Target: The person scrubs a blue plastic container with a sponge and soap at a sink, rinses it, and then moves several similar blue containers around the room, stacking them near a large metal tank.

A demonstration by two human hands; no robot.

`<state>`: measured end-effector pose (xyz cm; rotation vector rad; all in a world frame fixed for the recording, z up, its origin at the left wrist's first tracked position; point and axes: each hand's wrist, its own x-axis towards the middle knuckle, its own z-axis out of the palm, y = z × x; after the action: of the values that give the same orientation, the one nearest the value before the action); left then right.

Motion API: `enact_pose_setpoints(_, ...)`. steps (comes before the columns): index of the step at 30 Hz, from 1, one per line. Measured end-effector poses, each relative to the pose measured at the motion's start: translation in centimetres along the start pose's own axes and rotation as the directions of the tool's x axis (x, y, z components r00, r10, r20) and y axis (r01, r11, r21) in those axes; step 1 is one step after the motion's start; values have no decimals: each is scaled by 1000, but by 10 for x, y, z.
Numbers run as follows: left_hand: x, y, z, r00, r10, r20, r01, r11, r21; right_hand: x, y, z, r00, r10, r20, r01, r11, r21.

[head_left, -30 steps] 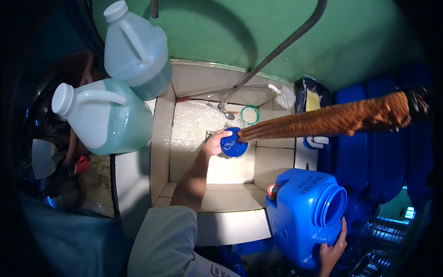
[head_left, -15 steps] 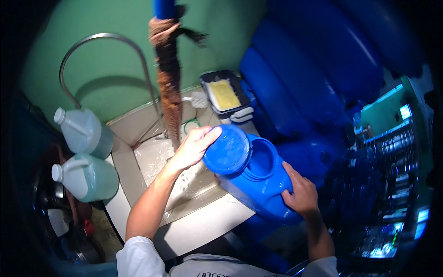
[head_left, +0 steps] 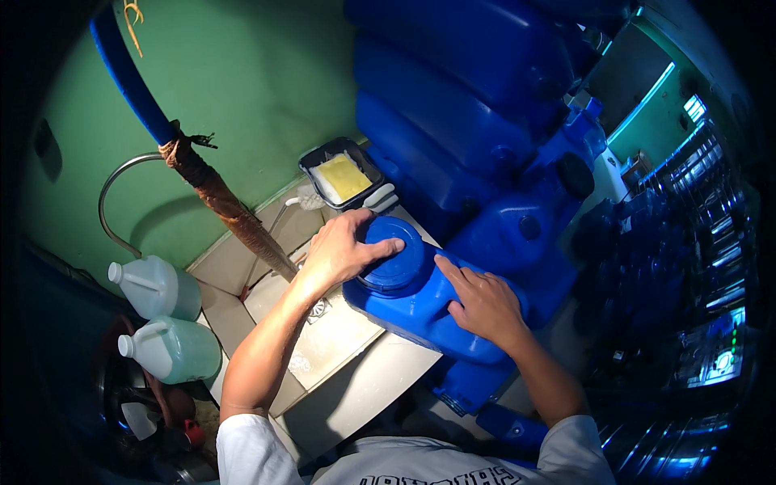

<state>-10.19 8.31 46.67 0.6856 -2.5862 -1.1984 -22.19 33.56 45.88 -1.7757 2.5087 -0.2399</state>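
Note:
A blue plastic water container point(head_left: 432, 319) sits tilted over the near right edge of a tiled sink point(head_left: 323, 356). Its round blue screw lid point(head_left: 398, 257) now covers the mouth; whether the threads are engaged I cannot see. My left hand point(head_left: 343, 252) grips the lid from the left, thumb across its top and fingers around the far rim. My right hand point(head_left: 487, 307) lies on the container's top just right of the lid, its index finger and thumb stretched out and apart.
A blue hose point(head_left: 133, 81) with a brown wrapped end hangs into the sink. Two translucent jugs point(head_left: 182, 352) stand at left. Beyond the sink is a dark tray point(head_left: 309, 160) with a yellow sponge point(head_left: 343, 178). Large blue containers point(head_left: 453, 105) are stacked at right.
My left hand has brought the lid from beside the opening onto the container's mouth. My right hand stays on the container. The view has shifted, showing more at right.

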Motion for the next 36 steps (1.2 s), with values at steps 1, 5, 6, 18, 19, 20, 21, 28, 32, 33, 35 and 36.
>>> enact_pose_setpoints(1,2,0,1,999,-38,3,38,999,-4,0,1,1,999,-27,-24,27,999,-37)
enact_pose_setpoints(5,5,-1,6,998,-60,13,60,998,-26,0,2,4,1000,4,6,-4,1000,-15)
enact_pose_setpoints(6,6,-2,7,1000,-16,-16,16,1000,-14,0,2,4,1000,8,8,-8,1000,-11)
enact_pose_setpoints(18,-12,9,8,983,109,-147,-104,994,42,1,-10,-10,993,116,27,-118,988,101)
enact_pose_setpoints(19,-16,14,7,954,230,-193,-214,972,98,2,-11,-13,989,141,42,-144,984,100)
enact_pose_setpoints(20,-19,16,7,913,345,-216,-336,939,75,3,-11,-16,988,139,65,-147,980,136)
enact_pose_setpoints(21,-23,16,5,870,438,-224,-437,898,55,4,-11,-21,986,137,90,-151,975,166)
enact_pose_setpoints(28,-88,-119,-11,891,-269,-366,-204,482,-852,47,4,-61,998,-62,27,50,944,325)
enact_pose_setpoints(32,-117,-216,52,783,-600,-166,106,390,-915,162,17,-33,976,-212,-42,213,909,359)
enact_pose_setpoints(33,-119,-230,75,768,-626,-135,114,342,-933,200,19,-11,965,-259,-42,258,913,316)
enact_pose_setpoints(35,-119,-250,113,697,-701,-148,217,403,-889,269,23,41,958,-285,31,281,955,97)
enact_pose_setpoints(36,-118,-254,129,749,-602,-276,111,525,-844,301,25,68,914,-400,59,398,916,49)
